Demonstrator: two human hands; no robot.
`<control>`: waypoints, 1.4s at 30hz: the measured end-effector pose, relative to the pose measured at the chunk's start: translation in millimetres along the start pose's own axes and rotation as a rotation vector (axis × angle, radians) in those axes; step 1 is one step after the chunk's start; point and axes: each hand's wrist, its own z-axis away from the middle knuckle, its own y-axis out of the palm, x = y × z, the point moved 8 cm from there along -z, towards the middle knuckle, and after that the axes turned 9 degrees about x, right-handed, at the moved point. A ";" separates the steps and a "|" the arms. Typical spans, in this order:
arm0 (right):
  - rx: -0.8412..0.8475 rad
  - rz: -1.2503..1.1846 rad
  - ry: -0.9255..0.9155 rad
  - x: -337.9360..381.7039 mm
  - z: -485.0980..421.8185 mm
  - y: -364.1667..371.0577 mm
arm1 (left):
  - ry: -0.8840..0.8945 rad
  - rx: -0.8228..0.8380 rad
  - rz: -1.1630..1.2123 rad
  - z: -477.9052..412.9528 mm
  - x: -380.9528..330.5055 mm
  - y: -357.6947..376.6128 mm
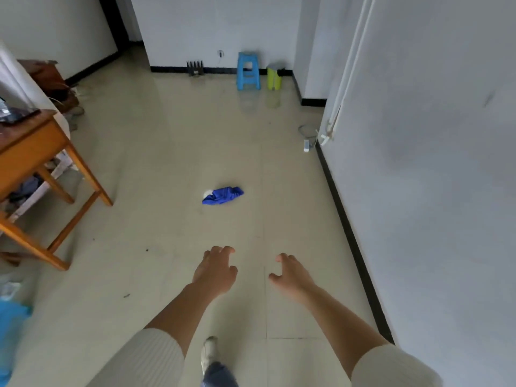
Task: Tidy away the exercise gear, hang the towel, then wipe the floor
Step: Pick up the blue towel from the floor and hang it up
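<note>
A crumpled blue cloth (222, 195) lies on the pale tiled floor (156, 169) in the middle of the room, with a small white patch beside its left end. My left hand (216, 270) and my right hand (290, 273) are stretched out in front of me, well short of the cloth, both empty with fingers curled and apart. White ribbed sleeves cover my upper arms. One white shoe (210, 351) shows below between my arms.
A wooden table (42, 152) stands at the left with clutter under it. A blue plastic stool (248, 71) and a yellow-green bin (274, 76) sit by the far wall. A white wall (432, 191) runs along the right, with a power strip (307, 145) at its base.
</note>
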 end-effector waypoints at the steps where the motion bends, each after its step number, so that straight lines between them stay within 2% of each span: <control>1: -0.002 0.005 -0.004 14.2 -25.9 -6.2 | -0.003 -0.004 -0.005 -23.2 11.7 -13.1; 13: -0.020 0.065 0.007 188.8 -276.4 -86.5 | 0.019 -0.017 0.056 -262.0 111.7 -172.7; 22: -0.036 0.080 0.043 247.2 -470.0 -128.6 | 0.062 0.033 -0.010 -461.3 158.4 -239.0; 28: 0.076 0.044 0.147 252.4 -656.0 -140.8 | -0.002 0.159 0.024 -644.7 195.2 -247.2; 34: 0.154 -0.017 0.235 256.5 -795.1 -134.2 | -0.011 0.261 0.005 -784.9 247.0 -246.8; 38: 0.207 -0.043 0.304 251.5 -881.7 -107.1 | -0.018 0.336 -0.050 -870.7 292.5 -217.5; 42: 0.197 -0.118 0.344 235.8 -983.3 -68.3 | 0.007 0.430 -0.042 -967.5 336.8 -157.2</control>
